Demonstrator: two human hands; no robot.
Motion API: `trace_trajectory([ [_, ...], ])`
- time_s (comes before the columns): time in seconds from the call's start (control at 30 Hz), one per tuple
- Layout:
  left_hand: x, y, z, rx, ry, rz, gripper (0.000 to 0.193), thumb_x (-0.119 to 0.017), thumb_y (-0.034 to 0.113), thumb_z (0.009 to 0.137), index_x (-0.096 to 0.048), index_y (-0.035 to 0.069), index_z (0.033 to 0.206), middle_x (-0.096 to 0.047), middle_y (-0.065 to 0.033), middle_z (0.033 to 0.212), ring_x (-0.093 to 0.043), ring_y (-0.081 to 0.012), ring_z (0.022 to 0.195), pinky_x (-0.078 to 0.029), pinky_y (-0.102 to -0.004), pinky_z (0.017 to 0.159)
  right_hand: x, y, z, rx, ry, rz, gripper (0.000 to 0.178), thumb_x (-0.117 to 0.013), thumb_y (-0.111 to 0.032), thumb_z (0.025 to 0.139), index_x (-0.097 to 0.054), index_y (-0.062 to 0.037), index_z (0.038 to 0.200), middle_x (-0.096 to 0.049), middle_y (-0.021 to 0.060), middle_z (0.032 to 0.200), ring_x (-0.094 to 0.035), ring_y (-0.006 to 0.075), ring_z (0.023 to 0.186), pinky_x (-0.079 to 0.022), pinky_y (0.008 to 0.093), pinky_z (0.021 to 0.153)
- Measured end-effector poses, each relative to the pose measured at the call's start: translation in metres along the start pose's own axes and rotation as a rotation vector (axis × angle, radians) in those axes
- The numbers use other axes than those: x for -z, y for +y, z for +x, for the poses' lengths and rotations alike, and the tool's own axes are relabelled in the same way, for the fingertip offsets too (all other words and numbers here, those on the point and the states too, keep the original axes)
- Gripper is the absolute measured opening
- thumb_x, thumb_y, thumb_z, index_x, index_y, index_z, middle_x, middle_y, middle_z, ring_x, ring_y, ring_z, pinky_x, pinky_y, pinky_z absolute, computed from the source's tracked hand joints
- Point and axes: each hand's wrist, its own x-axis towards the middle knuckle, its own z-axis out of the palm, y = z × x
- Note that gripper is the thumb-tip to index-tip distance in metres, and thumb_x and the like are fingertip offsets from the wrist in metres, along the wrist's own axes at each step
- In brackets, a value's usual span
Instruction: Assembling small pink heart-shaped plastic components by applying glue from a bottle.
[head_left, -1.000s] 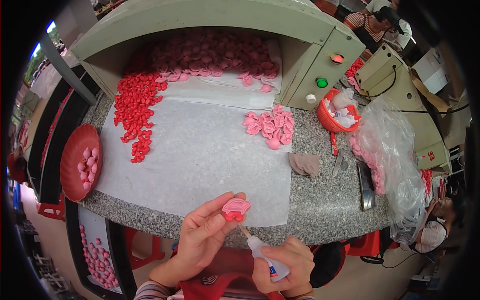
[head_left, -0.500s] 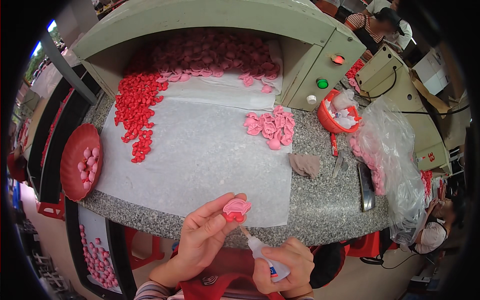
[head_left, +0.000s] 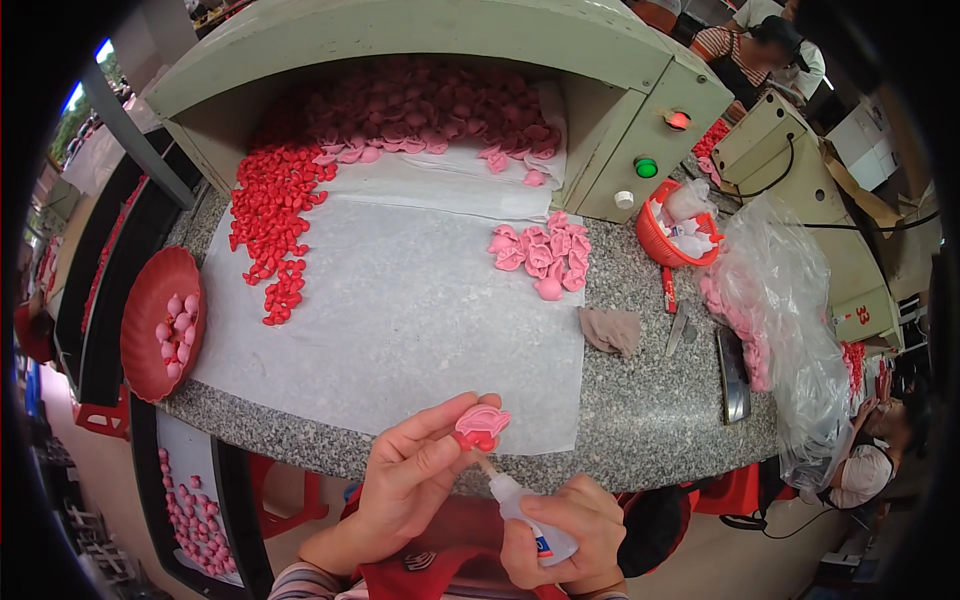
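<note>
Between the thumb and fingers of my left hand [head_left: 412, 478] is a small pink molded piece [head_left: 484, 420], with a glossy red piece [head_left: 475, 441] at its lower side. My right hand [head_left: 580, 530] is wrapped round a white squeeze bottle [head_left: 508, 491], which looks like a glue bottle. Its thin brownish tip points up and left and meets the lower edge of the red piece; whether liquid is coming out is too small to tell. Both hands are at the table's near edge, over the end of a white paper sheet [head_left: 400, 300].
Red pieces [head_left: 275, 215] lie heaped on the left, pink pieces [head_left: 545, 255] on the right. More fill a pale green machine's [head_left: 420, 55] opening. A red bowl [head_left: 135, 330] stands left; an orange basket [head_left: 662, 240], cloth [head_left: 610, 330], phone [head_left: 733, 375] and plastic bag [head_left: 790, 300] are right.
The bottle's tip has moved up and left to the red piece. My left hand has shifted the pink piece slightly right and down, tilting it a little.
</note>
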Motion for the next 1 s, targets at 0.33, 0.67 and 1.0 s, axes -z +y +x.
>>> trace_trajectory([
  [0.33,0.000,0.000,0.000,0.002,0.005,0.005,0.039,-0.049,0.005,0.088,-0.042,-0.003,0.125,-0.043,-0.0212,0.128,-0.046,-0.0260,0.117,-0.039,-0.0393,0.097,-0.002,0.000,0.000,-0.008,0.003,-0.008,0.031,-0.068,-0.004,0.060,-0.059,-0.0026,0.090,-0.052,-0.0004,0.053,-0.041,0.0114,0.040,-0.033,0.0211,0.037],
  [0.67,0.002,0.000,0.000,-0.002,0.004,0.000,0.039,-0.050,0.005,0.088,-0.042,-0.003,0.125,-0.044,-0.0210,0.128,-0.046,-0.0262,0.117,-0.038,-0.0390,0.098,-0.001,-0.001,-0.001,-0.007,-0.004,-0.004,0.030,-0.067,-0.003,0.060,-0.059,-0.0021,0.090,-0.051,0.0002,0.052,-0.040,0.0116,0.039,-0.033,0.0213,0.037],
  [1.0,0.003,-0.003,0.001,-0.065,0.089,0.014,0.041,-0.053,0.007,0.085,-0.042,-0.007,0.123,-0.044,-0.0254,0.125,-0.050,-0.0319,0.111,-0.048,-0.0370,0.091,0.008,0.024,-0.009,-0.316,0.360,-0.013,0.031,-0.063,0.000,0.066,-0.058,0.0049,0.096,-0.061,0.0111,0.071,-0.054,0.0136,0.053,-0.043,0.0214,0.049],
])
